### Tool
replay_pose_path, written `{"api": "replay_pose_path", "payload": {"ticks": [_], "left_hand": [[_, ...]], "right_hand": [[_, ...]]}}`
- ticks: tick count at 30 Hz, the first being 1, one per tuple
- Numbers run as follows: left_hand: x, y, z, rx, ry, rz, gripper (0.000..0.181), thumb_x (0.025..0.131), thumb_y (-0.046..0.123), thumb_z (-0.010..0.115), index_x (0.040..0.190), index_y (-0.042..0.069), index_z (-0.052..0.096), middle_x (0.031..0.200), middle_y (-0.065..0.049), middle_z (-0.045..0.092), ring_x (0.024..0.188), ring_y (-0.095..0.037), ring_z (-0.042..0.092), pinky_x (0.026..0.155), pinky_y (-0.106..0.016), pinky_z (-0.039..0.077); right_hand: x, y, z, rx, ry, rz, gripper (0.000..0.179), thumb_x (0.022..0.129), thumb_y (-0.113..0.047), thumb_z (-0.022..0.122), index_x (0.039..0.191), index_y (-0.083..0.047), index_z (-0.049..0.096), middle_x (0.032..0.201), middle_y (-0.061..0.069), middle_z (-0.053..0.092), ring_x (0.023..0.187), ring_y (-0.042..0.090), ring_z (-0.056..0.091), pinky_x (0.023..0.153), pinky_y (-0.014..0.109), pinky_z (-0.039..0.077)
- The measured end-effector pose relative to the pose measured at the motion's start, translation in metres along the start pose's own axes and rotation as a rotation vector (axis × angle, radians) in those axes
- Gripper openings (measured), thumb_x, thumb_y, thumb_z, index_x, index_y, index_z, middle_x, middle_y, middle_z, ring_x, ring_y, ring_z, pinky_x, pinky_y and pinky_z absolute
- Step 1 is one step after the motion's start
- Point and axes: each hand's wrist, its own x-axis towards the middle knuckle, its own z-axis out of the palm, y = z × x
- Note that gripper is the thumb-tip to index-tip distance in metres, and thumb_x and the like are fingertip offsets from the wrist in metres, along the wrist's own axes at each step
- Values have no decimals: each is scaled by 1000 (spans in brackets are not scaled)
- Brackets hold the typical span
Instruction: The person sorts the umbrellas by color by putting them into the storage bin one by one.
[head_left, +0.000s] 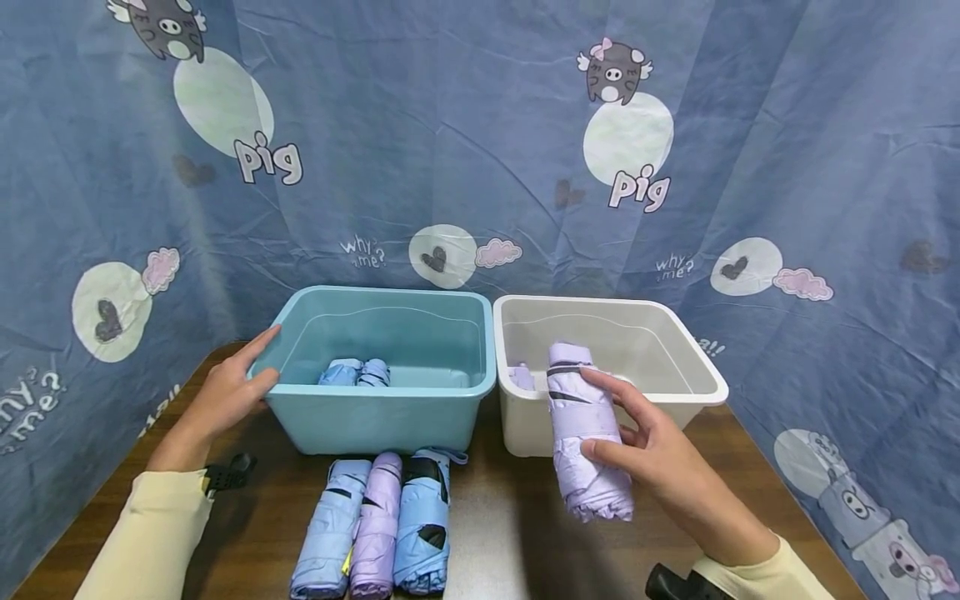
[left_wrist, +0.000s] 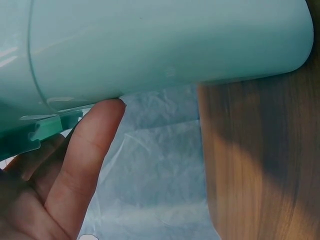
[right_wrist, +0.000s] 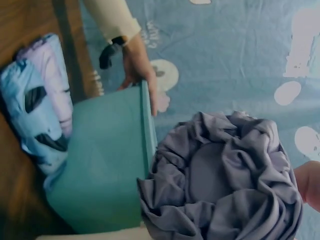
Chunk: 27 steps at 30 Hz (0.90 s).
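My right hand (head_left: 663,454) grips a folded lilac umbrella (head_left: 585,417) with black marks, thumb on one side and fingers on the other. It is held upright, overlapping the front rim of the white bin (head_left: 525,429); its ruffled end (right_wrist: 220,185) fills the lower part of the right wrist view. At the left rim of the teal bin (head_left: 375,421) rests my left hand (head_left: 225,396), its fingers nearly straight. In the left wrist view, one finger (left_wrist: 87,155) touches the bin's side.
On the table before the teal bin lie a pale blue umbrella (head_left: 330,533), a lilac umbrella (head_left: 377,533) and a brighter blue umbrella (head_left: 422,533), side by side. Blue umbrellas (head_left: 356,372) are inside the teal bin; a lilac one (head_left: 521,377) is in the white bin. A patterned cloth (head_left: 525,167) hangs behind.
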Motion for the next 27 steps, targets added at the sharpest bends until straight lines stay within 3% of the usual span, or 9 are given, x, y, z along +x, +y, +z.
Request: {"api": "replay_pose_path", "payload": {"ticks": [19, 27], "left_hand": [[0, 1, 0, -1, -7, -6, 70, 93, 14, 42, 156, 14, 13, 149, -37, 21, 116, -62, 41, 63, -53, 56], [1, -1, 0, 10, 2, 4, 70, 92, 13, 43, 156, 14, 15, 148, -37, 23, 114, -60, 43, 61, -50, 56]], "right_hand": [[64, -17, -22, -94, 79, -10, 71, 85, -8, 66, 148, -23, 38, 144, 18, 31, 109, 31, 52, 84, 34, 51], [92, -8, -35, -158, 133, 46, 69, 86, -19, 69, 148, -30, 40, 151, 18, 27, 130, 28, 37, 94, 42, 46]]}}
